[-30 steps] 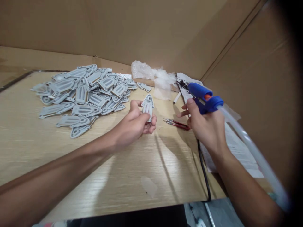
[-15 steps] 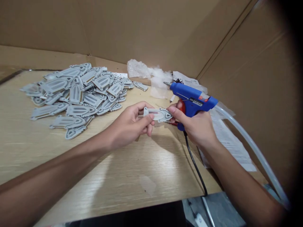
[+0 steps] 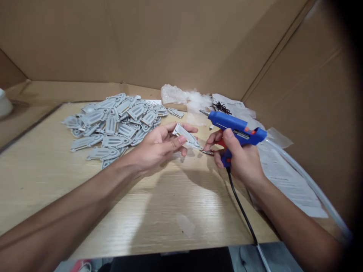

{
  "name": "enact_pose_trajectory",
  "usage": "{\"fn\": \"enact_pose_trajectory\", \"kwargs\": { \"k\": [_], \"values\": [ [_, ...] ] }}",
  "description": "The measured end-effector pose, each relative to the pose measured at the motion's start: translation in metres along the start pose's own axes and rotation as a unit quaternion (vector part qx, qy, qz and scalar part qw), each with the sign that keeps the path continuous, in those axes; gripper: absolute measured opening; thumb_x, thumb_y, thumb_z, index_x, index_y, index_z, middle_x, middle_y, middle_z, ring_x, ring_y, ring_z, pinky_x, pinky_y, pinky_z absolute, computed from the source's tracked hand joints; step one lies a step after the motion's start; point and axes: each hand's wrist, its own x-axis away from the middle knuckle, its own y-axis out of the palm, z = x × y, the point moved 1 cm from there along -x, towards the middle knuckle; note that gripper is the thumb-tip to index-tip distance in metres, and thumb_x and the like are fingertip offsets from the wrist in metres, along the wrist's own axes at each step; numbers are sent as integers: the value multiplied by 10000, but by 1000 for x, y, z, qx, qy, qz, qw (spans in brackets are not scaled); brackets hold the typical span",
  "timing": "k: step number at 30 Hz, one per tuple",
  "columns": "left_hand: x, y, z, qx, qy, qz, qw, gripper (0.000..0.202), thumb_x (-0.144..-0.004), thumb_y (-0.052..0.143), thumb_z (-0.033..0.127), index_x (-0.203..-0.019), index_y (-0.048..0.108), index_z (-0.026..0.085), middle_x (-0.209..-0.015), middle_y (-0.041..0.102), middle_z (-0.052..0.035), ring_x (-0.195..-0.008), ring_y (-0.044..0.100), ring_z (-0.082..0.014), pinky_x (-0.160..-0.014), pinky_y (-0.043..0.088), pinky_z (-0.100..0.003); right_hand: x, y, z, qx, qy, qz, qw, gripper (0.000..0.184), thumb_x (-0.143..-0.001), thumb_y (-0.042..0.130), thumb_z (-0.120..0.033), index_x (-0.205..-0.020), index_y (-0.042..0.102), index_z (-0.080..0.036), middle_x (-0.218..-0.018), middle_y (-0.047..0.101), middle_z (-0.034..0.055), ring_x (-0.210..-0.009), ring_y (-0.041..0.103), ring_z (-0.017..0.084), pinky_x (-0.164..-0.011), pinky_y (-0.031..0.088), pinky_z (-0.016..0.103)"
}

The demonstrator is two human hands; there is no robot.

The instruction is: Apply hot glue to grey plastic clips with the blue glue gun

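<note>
Between the thumb and fingers of my left hand (image 3: 161, 145) is a small grey plastic piece (image 3: 185, 136), long and tapering to one end, tilted down to the right. My right hand (image 3: 241, 156) is wrapped round the handle of a blue hot glue gun (image 3: 231, 124), whose metal nozzle points left. A long translucent glue stick (image 3: 300, 166) trails from the gun's back end, and a black cord (image 3: 241, 206) hangs from its handle. Below the right fingers lies a small pointed metal tool with red on it (image 3: 208, 152), partly hidden.
A heap of similar grey pieces (image 3: 110, 117) lies on the wooden table (image 3: 119, 211) at left. Behind the gun are crumpled clear plastic (image 3: 172, 94) and dark thin strands (image 3: 222, 107). Printed paper (image 3: 289, 185) lies at right. Cardboard walls (image 3: 181, 41) enclose the back and right.
My right fingers have left the grey piece and closed on the glue gun's handle. The piece has turned in my left hand, its narrow end now lower. The whole view has shifted slightly.
</note>
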Motion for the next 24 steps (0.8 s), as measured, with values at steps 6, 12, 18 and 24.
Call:
{"fn": "enact_pose_trajectory", "kwargs": {
  "k": [6, 12, 18, 24],
  "values": [
    [1, -5, 7, 53, 7, -17, 998, 417, -960, 815, 310, -1294, 681, 99, -1151, 771, -147, -917, 731, -167, -778, 580, -256, 7, -11, 0, 74, -36, -111, 990, 455, -1052, 615, -657, -1087, 763, -228, -923, 792, 51, -625, 685, 145, -549, 515, 279],
    [3, -3, 6, 65, 9, -46, 997, 296, -993, 768, 281, -1237, 745, 115, -1059, 787, -113, -892, 737, -140, -776, 590, -210, 8, -9, -3, 125, -48, -150, 980, 431, -1036, 660, -641, -1187, 834, -277, -1145, 833, 53, -1016, 797, 211, -779, 618, 279],
    [3, -3, 3, 102, 5, -51, 993, 299, -988, 765, 260, -1257, 776, 132, -1080, 796, -122, -868, 737, -133, -793, 607, -212, 9, -6, -6, 51, -24, -166, 984, 469, -1011, 718, -607, -1338, 789, -278, -1354, 779, 62, -1069, 814, 220, -962, 664, 341],
    [5, 0, 2, 131, -7, -59, 990, 252, -1032, 696, 226, -1247, 806, 154, -1178, 803, -121, -1057, 777, -150, -908, 617, -197, 7, -9, -1, 78, -41, -184, 979, 414, -1045, 682, -578, -1337, 798, -308, -1366, 774, 41, -1169, 789, 224, -1065, 638, 364]
  ]
}}
